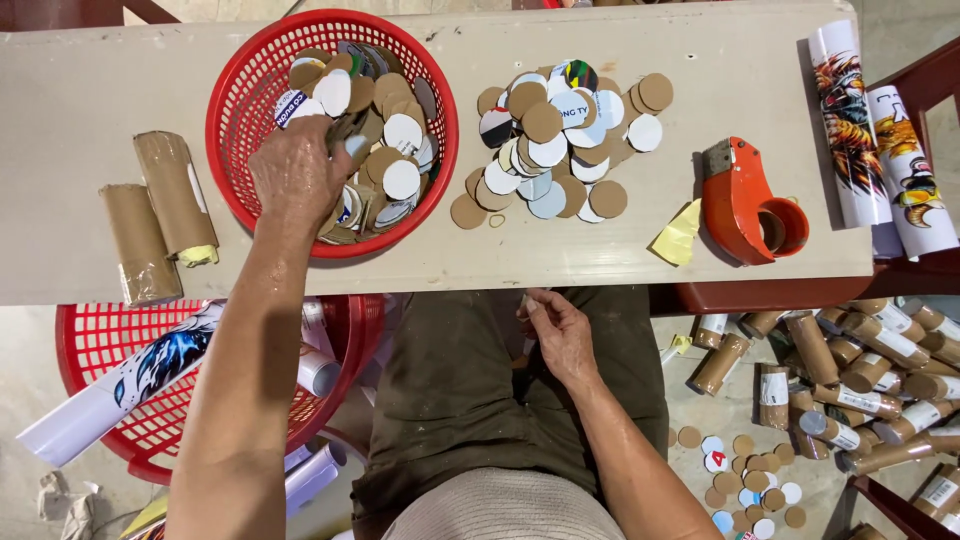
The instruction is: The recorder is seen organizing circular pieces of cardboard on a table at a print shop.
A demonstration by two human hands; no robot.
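Left hand (pixel 297 172) has fingers curled into the cardboard discs (pixel 385 120) in the red basket (pixel 232 150), clamped on a few; right hand (pixel 560 335) pinches something small at the table edge (pixel 600 270). Risk: overfull grab drags discs over the rim, or nudges the basket sideways.

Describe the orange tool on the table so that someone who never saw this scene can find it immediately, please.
Start at the long pale table and go to its right end, past the loose pile of round card discs. There, beside a small yellow scrap, lies the tape dispenser. It is the only orange thing on the table, with a toothed metal blade and a round hub.
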